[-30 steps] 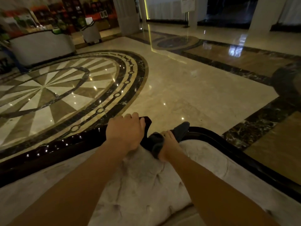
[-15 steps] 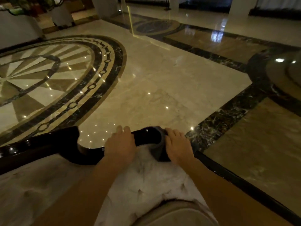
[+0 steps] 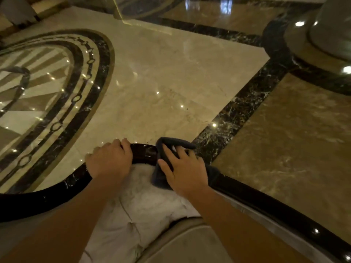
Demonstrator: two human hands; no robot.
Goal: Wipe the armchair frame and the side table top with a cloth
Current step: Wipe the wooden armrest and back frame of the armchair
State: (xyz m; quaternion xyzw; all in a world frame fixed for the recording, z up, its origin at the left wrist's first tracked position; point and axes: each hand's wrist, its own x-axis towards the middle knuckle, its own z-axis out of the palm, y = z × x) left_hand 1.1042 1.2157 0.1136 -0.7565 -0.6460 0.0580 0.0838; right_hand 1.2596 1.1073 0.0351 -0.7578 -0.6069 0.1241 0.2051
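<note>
I look down over the back of an armchair. Its glossy dark frame (image 3: 145, 153) curves along the top of the pale tufted backrest (image 3: 140, 205). My left hand (image 3: 109, 161) grips the frame's crest, fingers curled over the far side. Just to its right my right hand (image 3: 185, 170) presses a dark grey cloth (image 3: 171, 144) onto the frame, fingers spread flat on it. The cloth drapes over the rail and hides that part of it. No side table shows.
Beyond the chair lies polished marble floor (image 3: 171, 73) with a circular inlay (image 3: 57, 92) at left and a dark border strip (image 3: 247, 103) at right. A round column base (image 3: 313, 38) stands at the upper right. A pale seat cushion (image 3: 186, 243) is below.
The view has tilted down and closer to the chair back. My right hand has slid the cloth to the right along the frame's crest and spread its fingers. My left hand keeps its hold.
</note>
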